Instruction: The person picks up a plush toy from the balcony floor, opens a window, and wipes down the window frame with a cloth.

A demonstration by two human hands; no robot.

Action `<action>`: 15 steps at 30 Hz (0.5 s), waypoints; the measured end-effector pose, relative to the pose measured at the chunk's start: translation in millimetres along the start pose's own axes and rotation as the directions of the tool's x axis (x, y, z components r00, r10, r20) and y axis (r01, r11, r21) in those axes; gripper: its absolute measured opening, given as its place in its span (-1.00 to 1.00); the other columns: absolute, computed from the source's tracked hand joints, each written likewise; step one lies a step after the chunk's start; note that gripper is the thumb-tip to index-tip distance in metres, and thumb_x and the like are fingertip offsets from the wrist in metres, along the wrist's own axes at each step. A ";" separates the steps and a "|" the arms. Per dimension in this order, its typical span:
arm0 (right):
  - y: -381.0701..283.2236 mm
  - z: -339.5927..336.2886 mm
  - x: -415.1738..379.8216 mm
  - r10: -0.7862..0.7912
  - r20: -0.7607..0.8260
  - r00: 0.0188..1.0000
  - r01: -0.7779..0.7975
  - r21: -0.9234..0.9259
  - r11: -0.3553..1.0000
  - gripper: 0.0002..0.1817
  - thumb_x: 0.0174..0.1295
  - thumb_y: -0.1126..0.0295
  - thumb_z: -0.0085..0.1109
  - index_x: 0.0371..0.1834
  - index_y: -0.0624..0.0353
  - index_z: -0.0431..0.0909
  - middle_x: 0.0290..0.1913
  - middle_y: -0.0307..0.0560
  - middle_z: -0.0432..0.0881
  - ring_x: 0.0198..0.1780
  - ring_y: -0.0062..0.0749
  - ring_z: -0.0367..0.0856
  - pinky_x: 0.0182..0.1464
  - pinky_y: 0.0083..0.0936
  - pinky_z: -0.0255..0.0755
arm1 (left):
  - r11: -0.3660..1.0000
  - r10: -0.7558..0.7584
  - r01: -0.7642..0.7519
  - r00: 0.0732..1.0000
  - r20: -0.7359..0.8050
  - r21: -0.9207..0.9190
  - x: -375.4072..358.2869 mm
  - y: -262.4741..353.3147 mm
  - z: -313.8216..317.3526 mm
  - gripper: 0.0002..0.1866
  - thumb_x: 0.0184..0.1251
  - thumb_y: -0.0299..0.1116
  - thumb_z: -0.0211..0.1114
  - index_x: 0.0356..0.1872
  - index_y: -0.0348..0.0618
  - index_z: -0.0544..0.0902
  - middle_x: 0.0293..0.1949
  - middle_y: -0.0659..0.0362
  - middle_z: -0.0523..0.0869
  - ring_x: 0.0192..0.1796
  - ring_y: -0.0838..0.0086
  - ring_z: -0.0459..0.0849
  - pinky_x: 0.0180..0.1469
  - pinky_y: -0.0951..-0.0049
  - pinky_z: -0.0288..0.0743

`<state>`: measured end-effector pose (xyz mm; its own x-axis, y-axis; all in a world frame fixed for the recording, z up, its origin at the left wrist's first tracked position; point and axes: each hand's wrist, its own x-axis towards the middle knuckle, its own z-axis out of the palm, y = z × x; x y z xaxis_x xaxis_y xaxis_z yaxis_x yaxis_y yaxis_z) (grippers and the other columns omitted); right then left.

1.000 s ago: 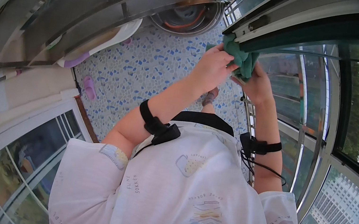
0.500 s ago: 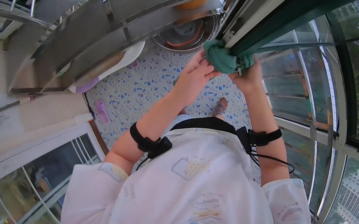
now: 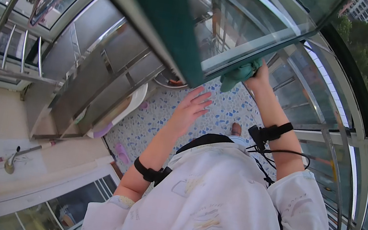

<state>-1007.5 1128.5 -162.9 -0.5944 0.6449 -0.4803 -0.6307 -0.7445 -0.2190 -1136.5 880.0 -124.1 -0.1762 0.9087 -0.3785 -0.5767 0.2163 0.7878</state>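
Note:
A green cloth (image 3: 236, 78) is bunched in my right hand (image 3: 258, 77), against the lower edge of a glass window panel (image 3: 252, 21). Part of that hand and cloth is hidden behind the panel's edge. My left hand (image 3: 190, 108) holds nothing; its fingers are apart, just below the near corner of the panel's dark green frame (image 3: 184, 41). That frame slants across the top of the view, close to the camera.
Metal shelving (image 3: 77, 91) stands on the left, with a metal basin (image 3: 170, 79) partly hidden behind the frame. Metal rails (image 3: 331, 146) and windows line the right side. A purple slipper (image 3: 122, 153) lies on the patterned floor (image 3: 165, 107).
My left hand has let go of the cloth and moved down and away with fingers spread. My right hand keeps the cloth. The window panel now appears swung across the view, nearer the camera.

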 end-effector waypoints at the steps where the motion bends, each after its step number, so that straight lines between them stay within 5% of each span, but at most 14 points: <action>1: -19.5 -6.0 12.9 -0.040 0.017 0.999 0.040 0.006 0.999 -0.60 0.44 0.13 -0.09 -0.05 0.24 0.59 0.00 0.06 0.66 0.06 -0.08 0.62 0.26 -0.06 0.42 | 1.000 0.003 -0.003 1.000 0.008 0.017 4.4 1.3 3.7 -0.41 0.41 -0.48 0.05 0.46 -0.11 0.20 0.42 0.05 0.36 0.37 0.28 0.41 0.34 0.30 0.28; 10: -177.9 -14.7 75.1 -0.307 -0.143 0.941 0.329 0.173 0.928 -0.60 0.45 0.19 -0.25 -0.05 0.19 0.58 0.04 0.05 0.65 0.10 0.01 0.59 0.27 0.09 0.37 | 0.971 -0.066 0.047 0.995 0.072 0.235 45.7 18.5 64.7 -0.58 0.40 -0.42 0.08 0.27 -0.16 0.49 0.25 0.14 0.57 0.26 0.40 0.55 0.27 0.42 0.34; 15: -171.7 -10.6 60.2 -0.349 -0.132 0.928 0.373 0.253 0.893 -0.60 0.43 0.21 -0.28 -0.08 0.18 0.57 0.06 0.06 0.63 0.11 0.02 0.58 0.29 0.11 0.36 | 0.946 -0.110 0.058 0.983 0.150 0.320 53.6 4.3 91.2 -0.57 0.37 -0.51 0.03 0.25 -0.24 0.49 0.24 0.09 0.58 0.25 0.34 0.56 0.27 0.37 0.39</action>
<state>-929.7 1293.3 -163.3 -0.2649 0.8355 -0.4814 -0.9109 -0.3807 -0.1594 -1075.7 962.2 -96.6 0.0099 0.9224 -0.3862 -0.3001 0.3712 0.8787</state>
